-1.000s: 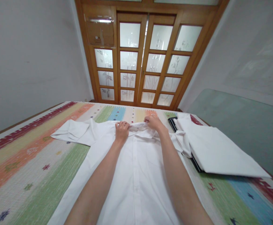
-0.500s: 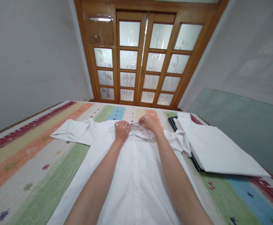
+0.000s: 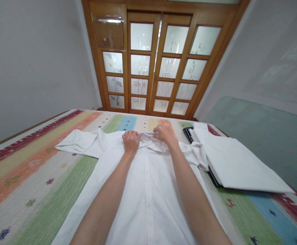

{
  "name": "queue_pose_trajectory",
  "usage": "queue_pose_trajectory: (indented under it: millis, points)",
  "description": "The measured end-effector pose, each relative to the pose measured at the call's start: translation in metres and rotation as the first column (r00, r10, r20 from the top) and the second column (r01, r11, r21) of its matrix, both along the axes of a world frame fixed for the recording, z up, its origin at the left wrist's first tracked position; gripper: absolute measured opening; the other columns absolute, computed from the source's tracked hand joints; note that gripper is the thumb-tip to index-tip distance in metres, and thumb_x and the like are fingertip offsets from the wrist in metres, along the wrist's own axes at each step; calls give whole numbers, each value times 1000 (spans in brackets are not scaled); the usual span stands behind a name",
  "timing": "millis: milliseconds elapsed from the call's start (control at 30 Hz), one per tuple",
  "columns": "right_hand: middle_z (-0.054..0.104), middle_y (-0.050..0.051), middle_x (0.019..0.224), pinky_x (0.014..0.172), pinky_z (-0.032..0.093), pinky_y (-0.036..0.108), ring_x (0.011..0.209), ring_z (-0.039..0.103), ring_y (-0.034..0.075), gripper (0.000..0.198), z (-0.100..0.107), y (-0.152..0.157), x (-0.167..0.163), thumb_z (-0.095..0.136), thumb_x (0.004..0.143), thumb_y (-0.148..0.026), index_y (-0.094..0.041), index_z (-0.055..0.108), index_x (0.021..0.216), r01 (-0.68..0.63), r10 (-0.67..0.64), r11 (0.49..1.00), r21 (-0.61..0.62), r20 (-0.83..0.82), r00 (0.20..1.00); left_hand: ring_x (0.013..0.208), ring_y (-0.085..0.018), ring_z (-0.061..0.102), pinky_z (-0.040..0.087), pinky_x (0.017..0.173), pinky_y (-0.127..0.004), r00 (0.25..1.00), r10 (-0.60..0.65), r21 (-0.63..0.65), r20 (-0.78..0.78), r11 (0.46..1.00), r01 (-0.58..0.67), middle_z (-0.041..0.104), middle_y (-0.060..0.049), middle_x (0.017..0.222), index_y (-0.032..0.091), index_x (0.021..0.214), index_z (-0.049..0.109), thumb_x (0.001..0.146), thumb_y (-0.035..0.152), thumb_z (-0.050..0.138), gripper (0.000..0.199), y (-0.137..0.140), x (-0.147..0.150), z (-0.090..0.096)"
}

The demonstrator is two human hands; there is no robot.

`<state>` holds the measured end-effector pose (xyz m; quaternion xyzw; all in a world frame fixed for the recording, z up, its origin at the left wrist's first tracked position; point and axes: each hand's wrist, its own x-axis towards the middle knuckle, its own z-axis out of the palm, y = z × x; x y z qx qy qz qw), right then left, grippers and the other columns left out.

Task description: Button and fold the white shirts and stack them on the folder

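A white short-sleeved shirt (image 3: 135, 197) lies spread out in front of me, its button strip running down the middle and its collar at the far end. My left hand (image 3: 131, 141) pinches the left side of the collar, thumb toward the centre. On the right side of the collar, my right hand (image 3: 163, 133) grips the cloth between thumb and curled fingers. The collar edge stretches between both hands. The left sleeve lies out flat, while the right sleeve is bunched near the folded pile.
Folded white cloth (image 3: 245, 163) lies at the right on top of a black striped piece (image 3: 188, 134). Beneath everything is a striped, patterned cover (image 3: 49, 183). A pale green board (image 3: 260, 126) stands along the right side. Wooden glazed doors (image 3: 148, 61) rise at the far end.
My hands have moved slightly apart along the collar, the left one to the left and the right one to the right. More of the collar edge shows between them.
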<state>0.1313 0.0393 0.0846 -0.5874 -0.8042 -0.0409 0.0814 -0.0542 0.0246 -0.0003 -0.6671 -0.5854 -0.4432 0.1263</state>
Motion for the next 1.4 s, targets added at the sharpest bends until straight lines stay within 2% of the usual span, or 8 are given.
queue_pose_trajectory:
  millis: [267, 367, 500, 733, 867, 967, 1167, 1400]
  points:
    - [69, 18, 105, 80, 49, 32, 101, 65, 27, 30, 6, -5, 27, 62, 82, -25, -14, 68, 109, 486, -498, 861, -152, -47, 866, 82, -25, 61, 45, 78, -35, 864, 244, -224, 440, 962, -157, 63, -5, 81, 18, 105, 57, 79, 34, 65, 32, 5, -10, 3]
    - [71, 14, 86, 75, 51, 32, 89, 69, 26, 29, 1, 0, 32, 66, 76, -22, -14, 68, 104, 494, -539, 806, -325, -58, 841, 73, -24, 64, 45, 72, -33, 818, 278, -335, 504, 936, -111, 62, -1, 67, 20, 108, 55, 79, 29, 61, 30, 5, -12, 5]
    - [69, 9, 69, 59, 52, 28, 61, 67, 21, 27, -18, 13, 32, 60, 76, -14, -12, 63, 103, 362, -504, 845, -395, -359, 785, 73, -21, 66, 47, 75, -30, 767, 161, -271, 621, 962, 17, 65, 1, 64, 20, 114, 53, 81, 23, 57, 34, 9, -12, 2]
    - [62, -2, 58, 48, 55, 27, 42, 59, 14, 31, -56, 33, 19, 49, 84, -12, -16, 48, 116, 142, -431, 899, -414, -893, 131, 85, -19, 72, 53, 79, -33, 463, -205, -79, 862, 849, 523, 75, -9, 94, 18, 142, 29, 91, 26, 47, 55, 20, -8, -9]
    - [61, -2, 55, 52, 56, 26, 44, 60, 13, 17, -66, 38, 11, 42, 85, -11, -17, 51, 98, 155, -384, 908, -390, -921, -72, 107, -20, 66, 49, 95, -38, 645, -362, -157, 673, 782, 603, 70, -11, 116, 21, 142, 31, 86, 15, 49, 59, 19, -6, -18]
    - [63, 0, 59, 56, 55, 27, 50, 61, 14, 16, -74, 39, 4, 45, 77, -10, -17, 56, 86, 231, -282, 936, -267, -959, 34, 118, -22, 60, 43, 105, -42, 765, -476, -238, 434, 758, 607, 64, -13, 125, 19, 139, 38, 82, 9, 49, 59, 17, -6, -22]
    - [70, 8, 95, 88, 48, 34, 91, 63, 20, 26, -94, 29, -9, 46, 71, -11, -17, 66, 88, 188, 75, 955, 231, -798, 598, 136, -24, 39, 37, 112, -45, 850, -497, -102, 172, 850, 517, 45, -14, 141, 18, 136, 42, 84, 10, 44, 52, 18, -4, -23]
    - [64, 7, 104, 85, 44, 29, 94, 59, 20, 27, -93, 18, -14, 50, 81, -13, -18, 69, 99, 68, 51, 978, 195, -544, 837, 134, -23, 41, 32, 114, -46, 900, -415, -98, 133, 898, 428, 45, -14, 140, 17, 135, 43, 88, 7, 36, 49, 24, -3, -22]
